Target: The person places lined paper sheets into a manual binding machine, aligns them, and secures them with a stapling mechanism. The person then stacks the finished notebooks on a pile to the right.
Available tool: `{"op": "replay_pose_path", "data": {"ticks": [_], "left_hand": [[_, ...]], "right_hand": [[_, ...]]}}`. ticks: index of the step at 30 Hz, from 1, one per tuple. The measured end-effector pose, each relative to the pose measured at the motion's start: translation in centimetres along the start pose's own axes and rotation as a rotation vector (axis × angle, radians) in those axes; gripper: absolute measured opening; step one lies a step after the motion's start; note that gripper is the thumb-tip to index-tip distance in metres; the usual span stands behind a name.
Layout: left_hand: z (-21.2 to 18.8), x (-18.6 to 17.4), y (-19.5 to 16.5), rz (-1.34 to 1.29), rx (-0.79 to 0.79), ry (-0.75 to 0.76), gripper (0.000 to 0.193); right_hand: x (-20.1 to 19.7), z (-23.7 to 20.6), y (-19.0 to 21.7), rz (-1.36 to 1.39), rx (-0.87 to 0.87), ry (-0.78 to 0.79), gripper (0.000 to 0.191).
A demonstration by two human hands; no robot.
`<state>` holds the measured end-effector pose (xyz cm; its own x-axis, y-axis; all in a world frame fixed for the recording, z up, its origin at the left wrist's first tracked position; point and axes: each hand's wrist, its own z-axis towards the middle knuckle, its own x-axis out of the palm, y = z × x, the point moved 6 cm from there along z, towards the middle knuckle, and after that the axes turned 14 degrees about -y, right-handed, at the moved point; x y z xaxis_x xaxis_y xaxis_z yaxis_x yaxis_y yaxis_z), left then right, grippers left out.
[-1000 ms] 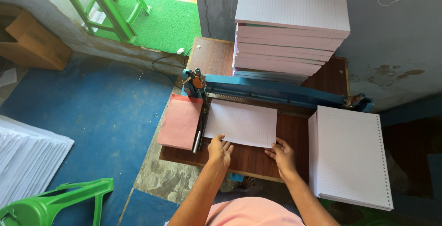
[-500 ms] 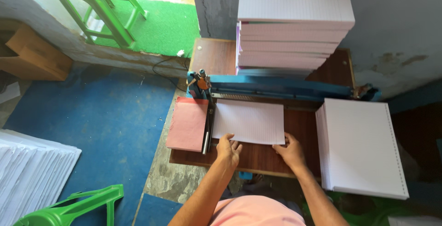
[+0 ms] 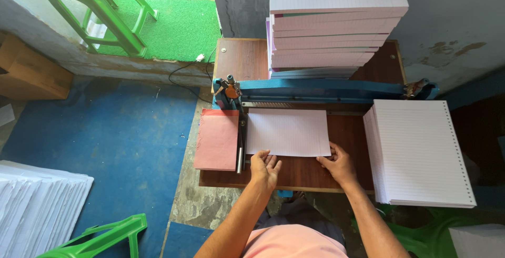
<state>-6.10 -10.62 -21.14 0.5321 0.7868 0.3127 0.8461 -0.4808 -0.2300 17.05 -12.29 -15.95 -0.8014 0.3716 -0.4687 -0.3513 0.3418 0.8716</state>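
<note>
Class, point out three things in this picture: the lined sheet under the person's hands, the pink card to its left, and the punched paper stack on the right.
lined sheet (image 3: 286, 132), head view, middle of the sheet.
pink card (image 3: 216, 139), head view, centre of its face.
punched paper stack (image 3: 418, 150), head view, middle of the top sheet.

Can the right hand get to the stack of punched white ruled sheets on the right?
Probably yes. The right hand rests beside the stack of punched white ruled sheets, and only bare brown wooden table lies between them.

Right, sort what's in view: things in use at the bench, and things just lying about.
In use: left hand and right hand on the white ruled sheet; blue punching machine; punched white paper stack.
Lying about: green plastic stool; brown cardboard box.
</note>
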Motion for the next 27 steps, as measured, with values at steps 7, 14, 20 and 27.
{"op": "replay_pose_path", "data": {"ticks": [7, 14, 20, 27], "left_hand": [[-0.20, -0.69, -0.23, 0.003, -0.035, 0.059, 0.083], [-0.58, -0.70, -0.53, 0.032, -0.024, 0.076, 0.084], [-0.59, -0.52, -0.57, 0.050, -0.015, 0.092, 0.080], [-0.61, -0.69, -0.54, 0.082, 0.006, 0.086, 0.077]], "right_hand": [[0.23, -0.28, 0.15, 0.036, -0.033, -0.017, 0.062], [0.11, -0.55, 0.26, -0.041, -0.042, -0.074, 0.063], [0.09, -0.54, 0.69, -0.004, -0.084, -0.064, 0.065], [0.07, -0.60, 0.28, -0.045, -0.022, -0.063, 0.067]]}}
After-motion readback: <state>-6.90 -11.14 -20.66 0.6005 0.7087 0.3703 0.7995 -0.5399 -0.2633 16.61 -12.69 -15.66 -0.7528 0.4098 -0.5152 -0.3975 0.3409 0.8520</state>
